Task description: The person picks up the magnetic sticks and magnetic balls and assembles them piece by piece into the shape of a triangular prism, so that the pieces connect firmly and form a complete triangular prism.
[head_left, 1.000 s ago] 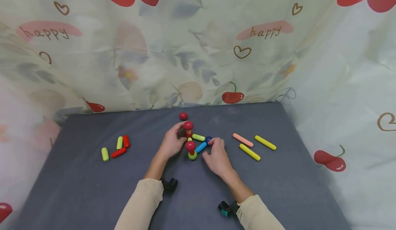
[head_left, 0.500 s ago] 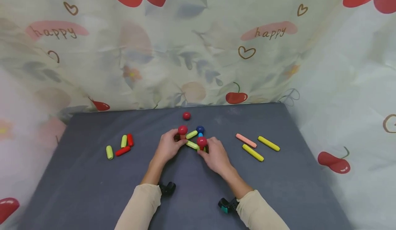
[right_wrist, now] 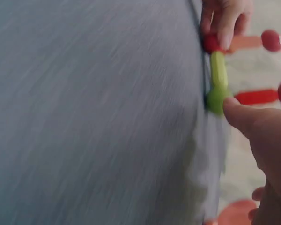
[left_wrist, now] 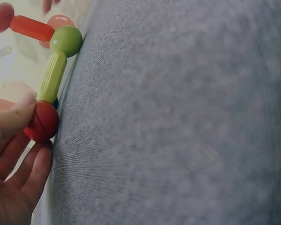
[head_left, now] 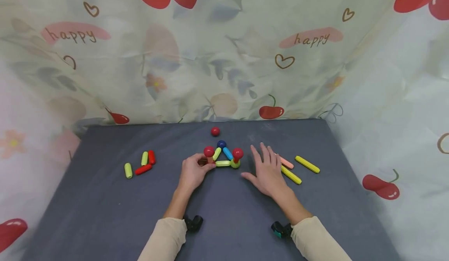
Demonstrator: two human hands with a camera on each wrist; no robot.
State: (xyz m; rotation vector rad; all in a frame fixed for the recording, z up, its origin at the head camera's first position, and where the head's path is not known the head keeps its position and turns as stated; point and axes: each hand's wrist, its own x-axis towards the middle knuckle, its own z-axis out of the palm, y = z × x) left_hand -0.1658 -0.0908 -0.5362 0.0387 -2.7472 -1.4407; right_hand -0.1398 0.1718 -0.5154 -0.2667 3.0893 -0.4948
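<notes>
The printed cloth (head_left: pixel 196 58) facing you reads "happy" twice, in brown letters on pink patches, once toward your left and once toward your right. Below it, near the middle of your dark grey counter (head_left: pixel 105 214), sits the ball-and-rod frame (head_left: pixel 223 163). Its base is a triangle: the blue ball (head_left: pixel 221 144) at the far corner, the corner red ball (left_wrist: pixel 43 123) at the left, the green ball (head_left: pixel 234 164) at the right. Two yellow-green rods and one blue rod (head_left: pixel 228 153) join them. The salmon rod (head_left: pixel 210 160) rises from the left corner and the upright red rod (head_left: pixel 236 160) from the right, each topped with a red ball.

Your left grip (head_left: pixel 191 172) is closed on the corner red ball, thumb on one side and fingers on the other. Your right grip (head_left: pixel 268 174) is spread wide, holding nothing, just beside the green ball; from your head view the thumb stands clear of it. That hand partly covers the pink rod (head_left: pixel 287 163) and the nearer yellow rod (head_left: pixel 291 175); the farther yellow rod (head_left: pixel 307 164) lies beyond. At your left lie four loose short rods (head_left: pixel 143 169), two red, two yellow-green. The loose red ball (head_left: pixel 215 131) rests near the far edge.
</notes>
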